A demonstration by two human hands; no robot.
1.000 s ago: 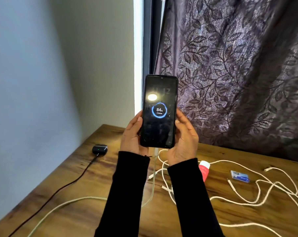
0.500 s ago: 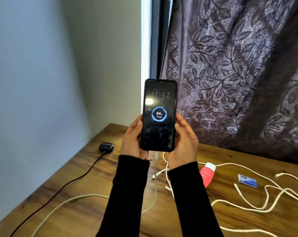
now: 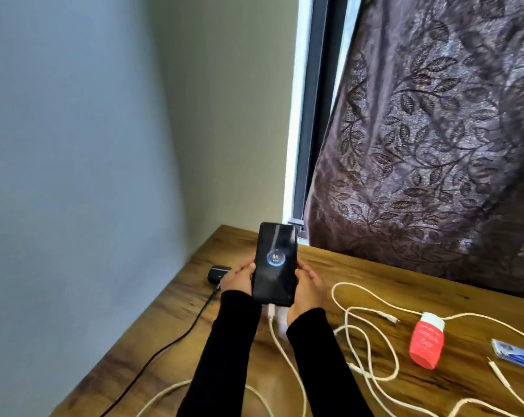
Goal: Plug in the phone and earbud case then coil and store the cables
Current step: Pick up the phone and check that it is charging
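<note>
Both hands, left (image 3: pixel 237 280) and right (image 3: pixel 309 291), grasp phone (image 3: pixel 275 263) above wooden table (image 3: pixel 435 299); leaf-patterned curtain (image 3: pixel 435 145) behind

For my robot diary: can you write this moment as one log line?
both hands: left hand, right hand hold phone | phone: white cable plugged in, charging | earbud case: on table, black cable attached

Glossy glass phone (image 3: pixel 274 266); wood-grain table (image 3: pixel 435 302); embossed cloth curtain (image 3: pixel 435 145); matt wall (image 3: pixel 74 145).
</note>
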